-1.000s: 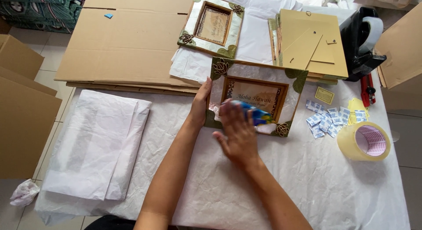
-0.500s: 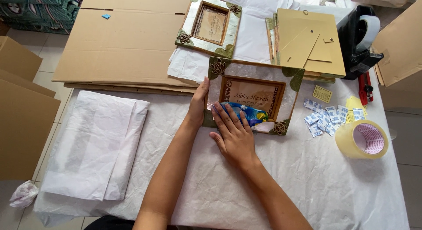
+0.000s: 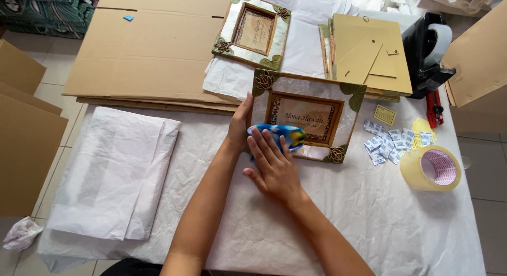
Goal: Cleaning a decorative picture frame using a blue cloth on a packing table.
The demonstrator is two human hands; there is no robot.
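A decorated picture frame (image 3: 317, 99) with green leaf corners lies on white paper at the table's middle. My left hand (image 3: 238, 123) grips its left edge, fingers curled over the side. My right hand (image 3: 272, 162) presses a blue and yellow cloth (image 3: 282, 133) flat against the frame's lower left part, fingers spread over the cloth.
A second frame (image 3: 256, 30) lies further back on white paper. A stack of frame backs (image 3: 364, 51) sits at the back right beside a black tape dispenser (image 3: 428, 54). A tape roll (image 3: 430, 168), small blue packets (image 3: 388, 144), folded white paper (image 3: 113, 173) and flat cardboard (image 3: 148, 49) surround the work.
My right hand has slid the cloth leftward and down across the frame, from its lower middle to its lower left. My left hand still holds the left edge.
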